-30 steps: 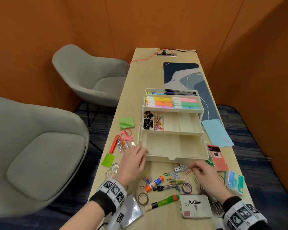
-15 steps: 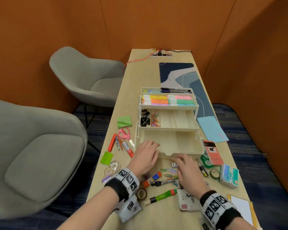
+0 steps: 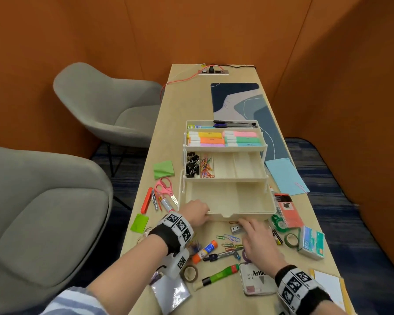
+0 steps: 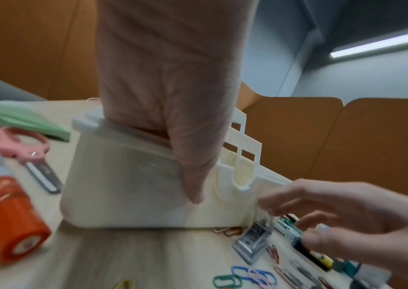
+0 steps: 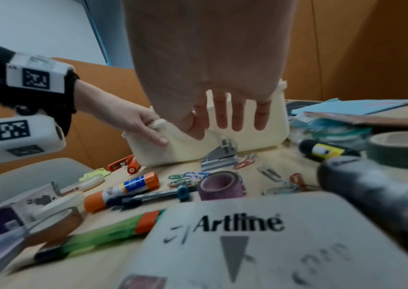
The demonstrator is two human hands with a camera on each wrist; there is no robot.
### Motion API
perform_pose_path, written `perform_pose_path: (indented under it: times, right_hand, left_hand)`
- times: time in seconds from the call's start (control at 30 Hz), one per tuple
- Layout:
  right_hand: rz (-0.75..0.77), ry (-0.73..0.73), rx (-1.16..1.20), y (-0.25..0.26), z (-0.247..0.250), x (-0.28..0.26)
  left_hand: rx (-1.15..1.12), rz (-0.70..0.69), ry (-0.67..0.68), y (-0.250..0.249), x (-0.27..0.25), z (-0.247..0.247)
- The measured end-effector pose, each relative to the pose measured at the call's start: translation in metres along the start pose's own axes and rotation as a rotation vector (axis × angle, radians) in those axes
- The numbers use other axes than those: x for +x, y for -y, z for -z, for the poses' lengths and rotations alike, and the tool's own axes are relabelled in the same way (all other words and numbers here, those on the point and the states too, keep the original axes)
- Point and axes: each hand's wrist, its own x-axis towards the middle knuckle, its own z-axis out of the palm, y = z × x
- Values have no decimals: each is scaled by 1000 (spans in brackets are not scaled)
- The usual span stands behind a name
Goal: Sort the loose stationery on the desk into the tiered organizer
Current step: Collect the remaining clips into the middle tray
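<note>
The cream tiered organizer stands mid-desk with highlighters on the top tier and clips in the middle one. Its bottom tier holds nothing I can see. My left hand grips the front-left corner of that tier, thumb on the front wall and fingers over the rim. My right hand hovers just in front of the organizer with fingers straight and spread, holding nothing. Below it lie a metal staple remover and loose coloured paper clips.
Glue stick, green marker, Artline pad, tape rolls and a staples box crowd the near desk. Scissors and sticky notes lie left of the organizer. Two grey chairs stand left.
My left hand has gone from the desk beside the organizer to gripping its front-left corner. The right hand has shifted left from the right-hand clutter to the organizer's front middle.
</note>
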Motion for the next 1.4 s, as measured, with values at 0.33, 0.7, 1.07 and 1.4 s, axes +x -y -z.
perform_pose_path:
  times: [0.33, 0.7, 1.07, 1.4]
  right_hand:
    - [116, 67, 162, 12, -6, 5]
    - [150, 143, -306, -10, -18, 17]
    - [154, 47, -346, -13, -26, 10]
    - [56, 69, -169, -10, -14, 14]
  left_hand:
    - [-80, -32, 104, 13, -2, 13]
    - [-346, -91, 216, 33, -18, 54]
    - [-1047, -8, -285, 45, -43, 24]
    - [-1628, 125, 56, 26, -69, -14]
